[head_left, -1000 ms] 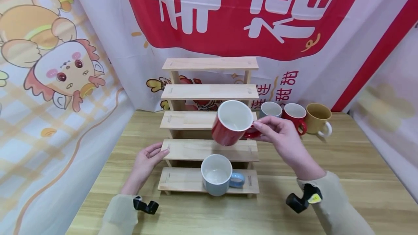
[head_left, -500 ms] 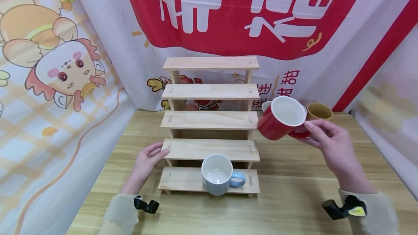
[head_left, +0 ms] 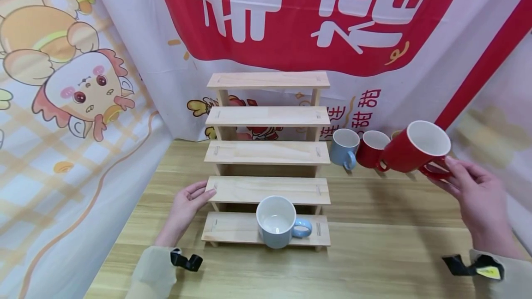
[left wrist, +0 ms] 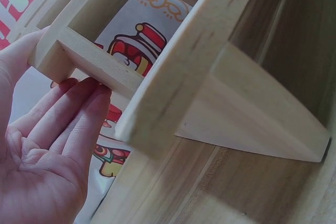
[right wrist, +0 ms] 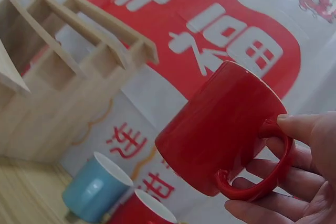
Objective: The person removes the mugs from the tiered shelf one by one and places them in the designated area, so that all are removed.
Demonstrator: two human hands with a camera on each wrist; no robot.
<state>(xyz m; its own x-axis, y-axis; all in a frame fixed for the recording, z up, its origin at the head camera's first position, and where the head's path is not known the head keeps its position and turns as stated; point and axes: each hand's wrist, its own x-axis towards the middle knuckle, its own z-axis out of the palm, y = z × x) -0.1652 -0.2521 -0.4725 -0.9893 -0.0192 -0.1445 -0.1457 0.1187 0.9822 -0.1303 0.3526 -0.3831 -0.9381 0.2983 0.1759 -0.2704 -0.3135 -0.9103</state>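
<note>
My right hand (head_left: 478, 197) grips a red mug (right wrist: 220, 129) by its handle, in the air at the right of the head view; the mug has a white inside and leans to the left. With the thumb on top and fingers beneath, my left hand (left wrist: 58, 145) holds the left end of a board of the stepped wooden shelf (head_left: 268, 190). On the lowest step stands a light blue mug (head_left: 276, 223), its handle pointing right. Behind the shelf's right side are another blue mug (head_left: 343, 147) and a second red mug (head_left: 369, 149).
A yellow mug (head_left: 396, 134) is almost wholly hidden behind the held red mug. The shelf stands on a wood-grain table (head_left: 374, 253). A printed cloth (head_left: 174, 86) hangs behind and along both sides.
My right hand has carried the red mug from over the shelf to the right, in front of the yellow mug. My left hand and the shelf have stayed in place.
</note>
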